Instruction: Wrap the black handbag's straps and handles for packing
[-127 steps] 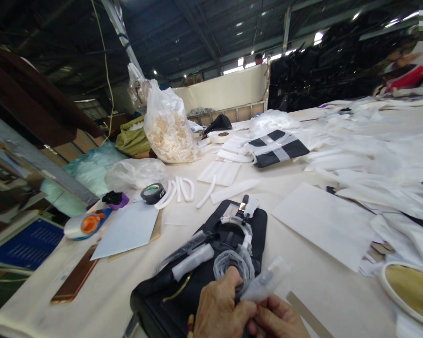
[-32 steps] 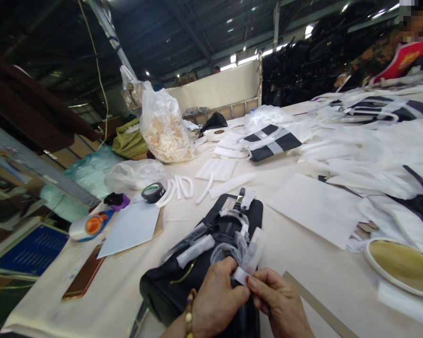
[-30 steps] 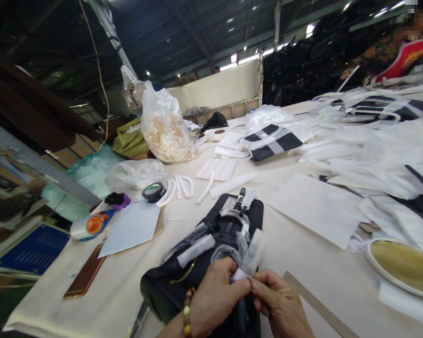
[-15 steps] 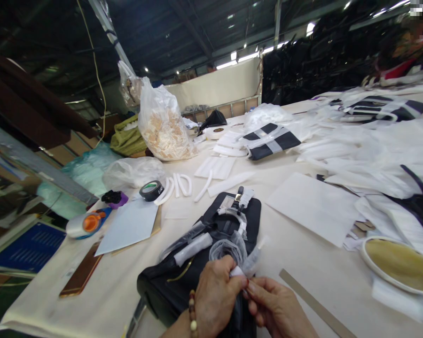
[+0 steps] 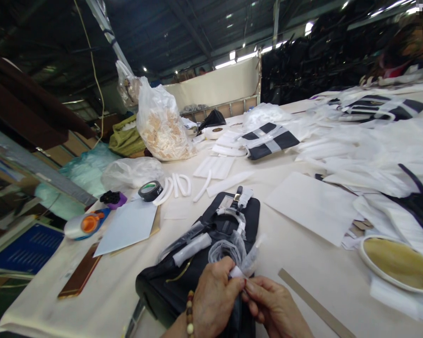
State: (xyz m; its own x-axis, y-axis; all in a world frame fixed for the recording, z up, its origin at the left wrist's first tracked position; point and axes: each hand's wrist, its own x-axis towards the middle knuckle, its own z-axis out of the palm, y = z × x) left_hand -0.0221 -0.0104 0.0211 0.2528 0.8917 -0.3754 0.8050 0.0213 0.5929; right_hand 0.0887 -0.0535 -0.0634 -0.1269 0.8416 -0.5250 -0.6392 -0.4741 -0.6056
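A black handbag (image 5: 183,281) lies flat on the cream table (image 5: 296,263), its straps and metal fittings wrapped in white foam and clear film. My left hand (image 5: 215,300), a bead bracelet on its wrist, and my right hand (image 5: 273,307) meet at the bag's near end. Both pinch a small piece of clear plastic wrap (image 5: 246,263) with a white foam bit, held against the bag's strap. A ring of film-wrapped strap (image 5: 225,249) sits just beyond my fingers.
A tape dispenser (image 5: 82,225), grey board (image 5: 127,225), black tape roll (image 5: 150,190) and foam tubes (image 5: 178,185) lie left. A metal ruler (image 5: 313,303) and round dish (image 5: 398,263) lie right. White paper sheets (image 5: 313,204), wrapped bags and a plastic sack (image 5: 162,124) fill the far side. A person stands at far right.
My fingers have drawn the clear wrap lower and tighter against the strap; its free end, which stood up a second ago, now lies flatter. The bag has not moved.
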